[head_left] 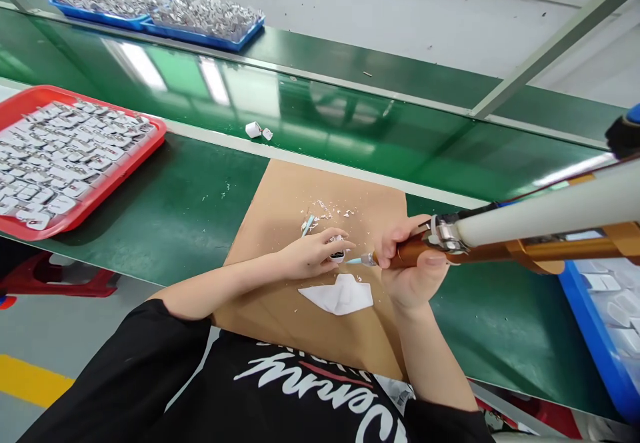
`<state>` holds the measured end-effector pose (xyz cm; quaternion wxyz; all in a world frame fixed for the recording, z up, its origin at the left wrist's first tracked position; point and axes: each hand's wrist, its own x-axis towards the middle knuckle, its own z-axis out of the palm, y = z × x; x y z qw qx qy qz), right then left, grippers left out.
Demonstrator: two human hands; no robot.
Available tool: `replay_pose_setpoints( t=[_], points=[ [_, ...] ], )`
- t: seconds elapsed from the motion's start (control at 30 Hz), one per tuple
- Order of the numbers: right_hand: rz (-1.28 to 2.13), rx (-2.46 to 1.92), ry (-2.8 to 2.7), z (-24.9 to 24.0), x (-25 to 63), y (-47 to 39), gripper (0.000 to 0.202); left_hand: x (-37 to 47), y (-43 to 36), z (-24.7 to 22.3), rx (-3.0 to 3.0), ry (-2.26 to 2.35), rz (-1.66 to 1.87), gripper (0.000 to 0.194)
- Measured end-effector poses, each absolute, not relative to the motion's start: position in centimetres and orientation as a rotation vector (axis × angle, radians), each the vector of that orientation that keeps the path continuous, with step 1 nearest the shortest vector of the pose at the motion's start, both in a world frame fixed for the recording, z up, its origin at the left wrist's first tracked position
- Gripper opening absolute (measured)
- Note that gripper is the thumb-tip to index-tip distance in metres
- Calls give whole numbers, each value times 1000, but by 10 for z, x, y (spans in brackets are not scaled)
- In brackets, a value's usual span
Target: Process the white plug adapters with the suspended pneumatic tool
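Over the brown cardboard sheet (285, 196), my left hand (309, 256) is closed around a small white part (337, 255) with a dark inside. My right hand (413, 260) grips an orange-brown handheld tool (413, 251), whose thin pale blue tip (354, 261) points left, close to the white part. Whether the tip touches it I cannot tell. Just below the hands lies a crumpled white cloth (340, 295). Beyond my left hand are white shavings (323, 211) and a light blue stick (308, 224).
A red tray (161, 130) of white parts stands at the left. At the right is a blue tray (583, 323) with white pieces. Two blue trays (215, 42) of metal parts sit on the back shelf. Small white pieces (253, 130) lie behind the cardboard. A thick white tube (550, 206) extends from the right.
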<state>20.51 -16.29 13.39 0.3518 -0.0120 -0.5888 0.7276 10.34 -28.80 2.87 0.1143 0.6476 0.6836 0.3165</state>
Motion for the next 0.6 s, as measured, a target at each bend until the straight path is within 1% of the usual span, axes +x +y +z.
replay_pose_setpoints(
  t=[0.07,0.17,0.23,0.43,0.6],
  points=[
    [1901,-17,-1497,133,205,-162,35,104,-288,28,1903,2043,888,41],
    [1939,-11,-1463,133,206,-163,33,105,-288,27,2006,2118,815,33],
    [1956,-9,-1451,134,206,-163,33,107,-290,26,2027,2130,832,31],
    [1962,26,-1494,136,209,-167,33,117,-292,28,1936,1979,1059,47],
    [1936,82,-1526,142,208,-170,35,120,-291,32,1924,1902,1234,45]
  ],
)
